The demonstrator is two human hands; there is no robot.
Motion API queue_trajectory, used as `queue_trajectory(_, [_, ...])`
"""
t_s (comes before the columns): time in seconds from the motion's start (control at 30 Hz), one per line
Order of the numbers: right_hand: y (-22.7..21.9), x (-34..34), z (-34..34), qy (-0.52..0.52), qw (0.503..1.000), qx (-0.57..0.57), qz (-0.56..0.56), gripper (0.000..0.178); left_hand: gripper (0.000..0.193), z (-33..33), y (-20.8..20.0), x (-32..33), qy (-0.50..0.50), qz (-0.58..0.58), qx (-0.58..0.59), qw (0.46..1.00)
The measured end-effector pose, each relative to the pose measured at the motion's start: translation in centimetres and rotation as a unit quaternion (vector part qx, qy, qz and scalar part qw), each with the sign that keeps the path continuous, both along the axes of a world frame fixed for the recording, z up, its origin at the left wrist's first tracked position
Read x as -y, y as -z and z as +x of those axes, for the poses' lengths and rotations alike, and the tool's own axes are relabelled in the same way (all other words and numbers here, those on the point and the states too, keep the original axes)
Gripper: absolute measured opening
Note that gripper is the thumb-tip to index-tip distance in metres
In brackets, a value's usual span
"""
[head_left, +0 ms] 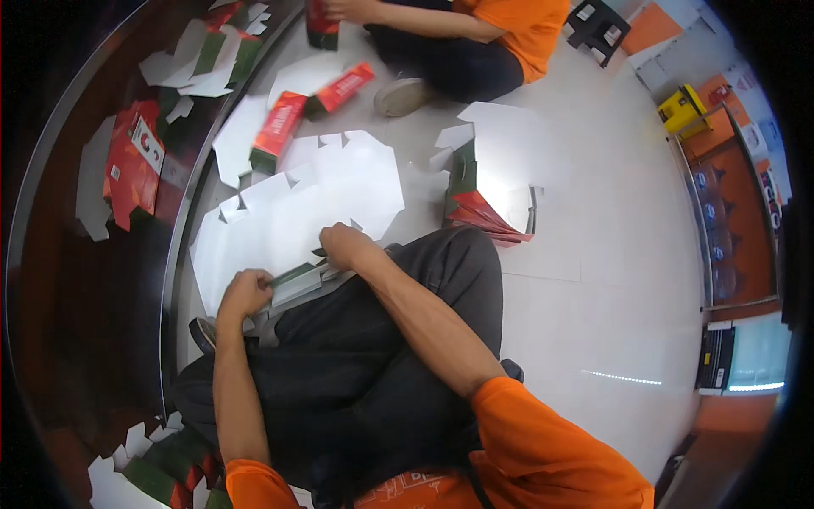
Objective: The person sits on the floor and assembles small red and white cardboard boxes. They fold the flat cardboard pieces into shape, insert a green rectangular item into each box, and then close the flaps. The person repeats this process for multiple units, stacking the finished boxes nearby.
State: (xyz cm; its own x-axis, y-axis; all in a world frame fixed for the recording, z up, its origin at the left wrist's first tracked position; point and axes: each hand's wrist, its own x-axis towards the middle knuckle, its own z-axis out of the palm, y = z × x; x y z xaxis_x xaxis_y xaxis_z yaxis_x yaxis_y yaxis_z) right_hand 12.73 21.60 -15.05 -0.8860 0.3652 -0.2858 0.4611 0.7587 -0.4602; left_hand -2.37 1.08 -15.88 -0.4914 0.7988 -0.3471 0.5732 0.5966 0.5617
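Above my crossed legs, I have a partly folded carton [297, 284] with white inner faces and a dark green outer strip. My left hand [246, 294] pinches one end of that folded strip. At its other end my right hand [348, 246] is closed with curled fingers on the edge near a small flap. A large unfolded white cardboard sheet [339, 182] with notched tabs spreads on the floor just beyond my hands; whether it joins the strip I cannot tell.
A half-opened red and green carton [487, 216] stands right of my knee. Red cartons [278, 127] lie ahead, and a person in orange [517, 34] sits beyond, one hand on a red box [322, 25]. A dark ledge [93, 305] at left bears more cartons [136, 161].
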Motion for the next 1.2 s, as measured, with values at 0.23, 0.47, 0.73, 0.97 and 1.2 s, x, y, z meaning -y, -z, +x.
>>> queue_trajectory(0.23, [-4.2,-0.1,0.3,0.179,0.903,-0.356,-0.163,0.025,0.015,1.6,-3.2,-1.0,-0.092,0.192,0.031,0.976])
queue_trajectory(0.47, [-4.8,0.3,-0.4,0.081,0.871,-0.417,-0.247,0.027,0.022,3.5,-8.2,-0.5,-0.139,0.185,0.091,0.969])
queue_trajectory(0.73, [-7.9,-0.5,0.8,-0.032,0.785,-0.483,-0.387,0.018,0.026,1.2,-15.2,-0.7,-0.054,0.174,0.062,0.981])
queue_trajectory(0.97, [-8.1,2.2,1.9,-0.062,0.859,-0.49,-0.132,0.024,0.022,5.8,-16.6,-2.8,0.004,0.112,-0.08,0.991])
queue_trajectory(1.2, [-7.7,2.2,1.2,0.013,0.83,-0.534,-0.159,0.021,0.023,6.0,-16.8,-2.9,-0.041,0.128,-0.001,0.991])
